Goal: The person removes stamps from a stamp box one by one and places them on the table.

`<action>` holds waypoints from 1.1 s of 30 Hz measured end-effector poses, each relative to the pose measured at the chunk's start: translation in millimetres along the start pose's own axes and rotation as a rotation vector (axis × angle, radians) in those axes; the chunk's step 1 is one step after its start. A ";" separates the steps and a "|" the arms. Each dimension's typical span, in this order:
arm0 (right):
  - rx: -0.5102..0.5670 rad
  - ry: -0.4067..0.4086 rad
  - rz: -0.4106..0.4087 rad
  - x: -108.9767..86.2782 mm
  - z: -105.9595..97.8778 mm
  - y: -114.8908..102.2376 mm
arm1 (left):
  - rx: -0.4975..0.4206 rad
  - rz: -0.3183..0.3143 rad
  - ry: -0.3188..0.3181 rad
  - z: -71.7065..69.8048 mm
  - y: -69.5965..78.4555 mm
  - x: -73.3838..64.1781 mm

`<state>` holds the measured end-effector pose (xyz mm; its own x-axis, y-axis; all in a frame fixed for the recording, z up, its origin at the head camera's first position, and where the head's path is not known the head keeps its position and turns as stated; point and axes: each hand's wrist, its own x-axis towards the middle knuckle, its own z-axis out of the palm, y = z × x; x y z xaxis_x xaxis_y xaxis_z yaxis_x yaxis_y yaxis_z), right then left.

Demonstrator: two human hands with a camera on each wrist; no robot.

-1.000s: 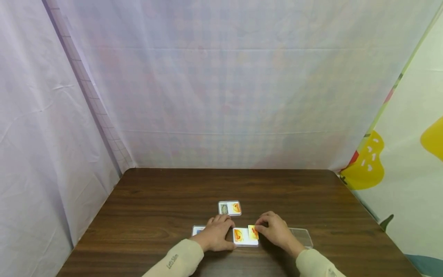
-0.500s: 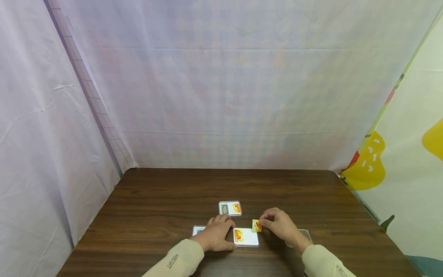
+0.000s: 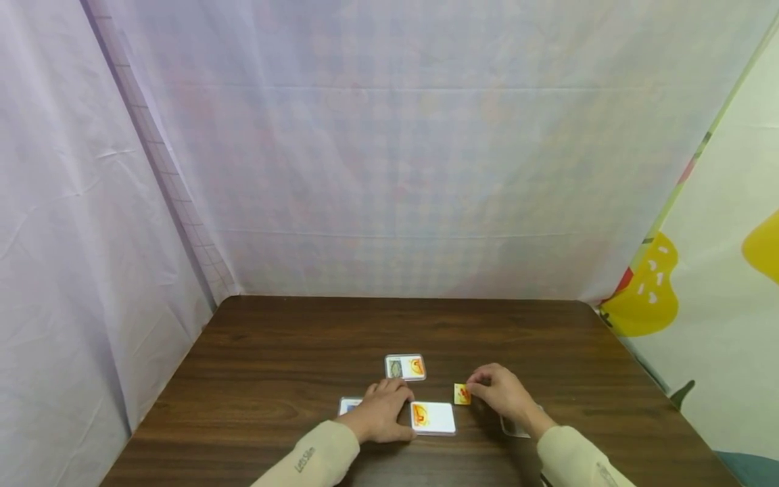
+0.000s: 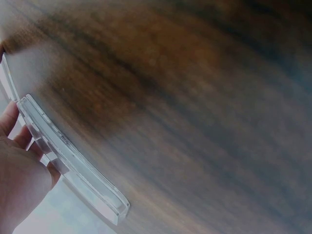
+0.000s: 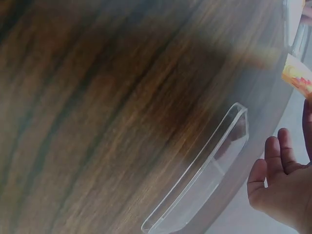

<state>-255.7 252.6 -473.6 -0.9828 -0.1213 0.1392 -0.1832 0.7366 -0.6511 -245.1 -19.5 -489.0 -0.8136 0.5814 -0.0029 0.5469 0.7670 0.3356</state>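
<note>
My right hand (image 3: 502,390) pinches a small square yellow piece of paper (image 3: 462,394) with a red print, thumb and forefinger at its right side. In the right wrist view this yellow piece (image 5: 296,75) shows past the fingertips, and the other fingers are loosely bent. Left of it on the table lies a flat clear case (image 3: 439,419) with a white inside and an orange picture at its left. My left hand (image 3: 383,410) rests beside this case, thumb and forefinger by its left corners, fingers spread. Another clear case (image 3: 348,404) lies partly hidden beneath the left hand.
A third case (image 3: 404,366) with a grey and an orange picture lies farther back. Under the right wrist is a clear plastic lid (image 3: 513,429), plainer in the right wrist view. The brown wooden table (image 3: 292,338) ends at a pale curtain (image 3: 389,169).
The right hand has lifted the yellow piece off the white inside of the case and carried it right and slightly back. The left hand has stayed in place.
</note>
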 end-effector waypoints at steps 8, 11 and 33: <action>-0.036 -0.007 0.006 11.5 1.5 8.2 | 0.005 0.002 0.004 0.1 0.8 -0.9; -0.072 0.000 -0.006 16.5 3.2 10.7 | 0.011 0.003 0.012 0.6 1.1 -1.3; -0.216 0.062 0.016 19.8 11.7 9.4 | 0.010 -0.001 0.010 -1.2 0.9 -1.7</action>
<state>-277.2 249.3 -485.8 -0.9809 -0.0723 0.1804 -0.1518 0.8645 -0.4792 -243.4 -20.1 -487.6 -0.8159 0.5782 0.0066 0.5484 0.7701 0.3258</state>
